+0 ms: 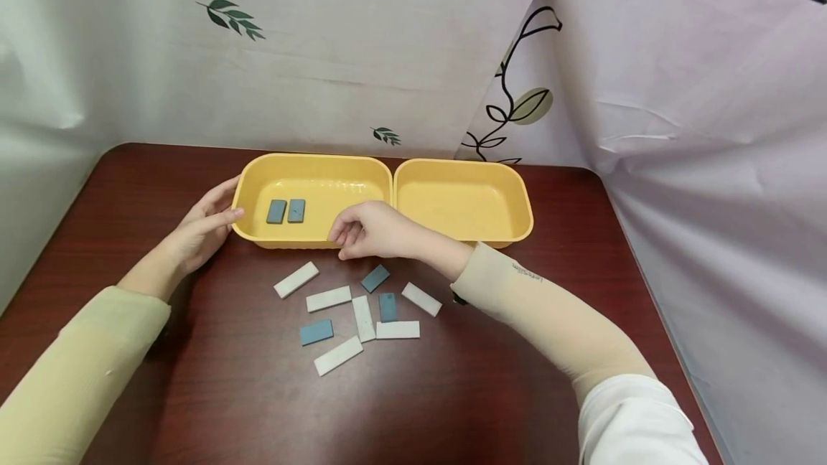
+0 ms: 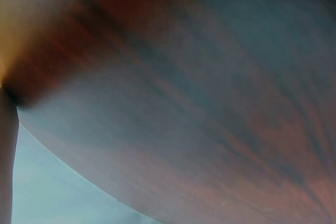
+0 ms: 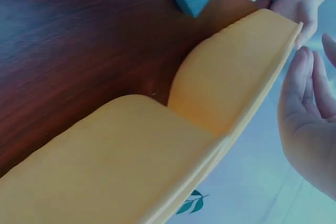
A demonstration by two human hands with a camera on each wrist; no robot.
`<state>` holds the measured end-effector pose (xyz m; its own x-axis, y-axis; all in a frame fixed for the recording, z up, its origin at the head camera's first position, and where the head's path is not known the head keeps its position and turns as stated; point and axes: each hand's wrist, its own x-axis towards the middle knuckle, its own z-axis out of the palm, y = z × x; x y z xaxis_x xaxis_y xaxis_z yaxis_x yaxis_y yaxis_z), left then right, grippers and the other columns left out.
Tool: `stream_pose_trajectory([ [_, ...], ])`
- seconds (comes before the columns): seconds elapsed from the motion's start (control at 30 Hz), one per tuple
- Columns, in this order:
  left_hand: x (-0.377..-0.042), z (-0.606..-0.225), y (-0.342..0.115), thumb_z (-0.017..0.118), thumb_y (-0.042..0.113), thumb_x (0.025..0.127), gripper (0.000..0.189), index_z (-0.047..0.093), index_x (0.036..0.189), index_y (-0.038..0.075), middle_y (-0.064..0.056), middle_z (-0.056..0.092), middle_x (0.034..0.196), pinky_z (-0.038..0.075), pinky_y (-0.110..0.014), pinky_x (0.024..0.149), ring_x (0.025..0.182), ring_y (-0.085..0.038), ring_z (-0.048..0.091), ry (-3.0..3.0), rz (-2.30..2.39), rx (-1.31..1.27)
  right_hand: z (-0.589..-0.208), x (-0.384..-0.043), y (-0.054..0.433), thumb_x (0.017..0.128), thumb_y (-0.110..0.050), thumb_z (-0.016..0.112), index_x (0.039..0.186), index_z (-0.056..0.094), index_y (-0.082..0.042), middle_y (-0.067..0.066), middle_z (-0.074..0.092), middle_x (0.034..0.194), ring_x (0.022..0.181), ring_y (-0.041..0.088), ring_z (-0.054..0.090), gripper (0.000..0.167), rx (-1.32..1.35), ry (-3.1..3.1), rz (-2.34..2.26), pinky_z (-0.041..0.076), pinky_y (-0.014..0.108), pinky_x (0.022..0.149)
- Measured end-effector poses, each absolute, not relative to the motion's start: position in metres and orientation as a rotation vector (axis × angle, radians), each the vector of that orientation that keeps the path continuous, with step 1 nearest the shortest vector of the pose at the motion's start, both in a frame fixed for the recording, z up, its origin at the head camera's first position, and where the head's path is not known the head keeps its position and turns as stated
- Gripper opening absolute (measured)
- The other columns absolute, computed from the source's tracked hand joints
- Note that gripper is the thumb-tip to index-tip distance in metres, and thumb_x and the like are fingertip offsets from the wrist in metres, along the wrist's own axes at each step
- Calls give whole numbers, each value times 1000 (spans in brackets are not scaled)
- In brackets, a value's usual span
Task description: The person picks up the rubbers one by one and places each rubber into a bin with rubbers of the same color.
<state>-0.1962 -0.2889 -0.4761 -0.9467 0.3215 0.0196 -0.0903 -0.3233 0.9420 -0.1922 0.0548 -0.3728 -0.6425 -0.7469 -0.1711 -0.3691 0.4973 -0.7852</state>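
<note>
My left hand [image 1: 205, 224] holds the left end of the left yellow tray [image 1: 310, 157], its thumb at the rim and its fingers along the outer end. Two blue-grey rectangular blocks [image 1: 276, 212] lie side by side in that tray. Over the tray's front rim hovers my right hand [image 1: 371, 229], fingers loosely bent and no block visible in them. The right wrist view shows this hand [image 3: 310, 114] beside the tray wall, thumb apart from the fingers. On the table in front lie three blue blocks [image 1: 316, 332] and several white strip-shaped blocks [image 1: 328, 298].
A second yellow tray [image 1: 526, 199] adjoins the first on its right. Both stand on the dark red-brown table [image 1: 258, 407], near its back edge. Patterned white cloth [image 1: 362, 41] hangs behind and at the sides. Mostly blur fills the left wrist view.
</note>
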Motion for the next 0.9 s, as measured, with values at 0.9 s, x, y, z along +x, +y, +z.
stream_pose_trajectory([
  [0.9, -196, -474, -287, 46, -8, 107, 54, 44, 153, 19, 7, 47, 151, 46, -12, 105, 129, -5, 54, 1640, 2357, 286, -414, -166, 102, 93, -8, 82, 114, 77, -12, 1, 74, 112, 103, 14, 71, 23, -1258, 2382, -687, 57, 22, 93],
])
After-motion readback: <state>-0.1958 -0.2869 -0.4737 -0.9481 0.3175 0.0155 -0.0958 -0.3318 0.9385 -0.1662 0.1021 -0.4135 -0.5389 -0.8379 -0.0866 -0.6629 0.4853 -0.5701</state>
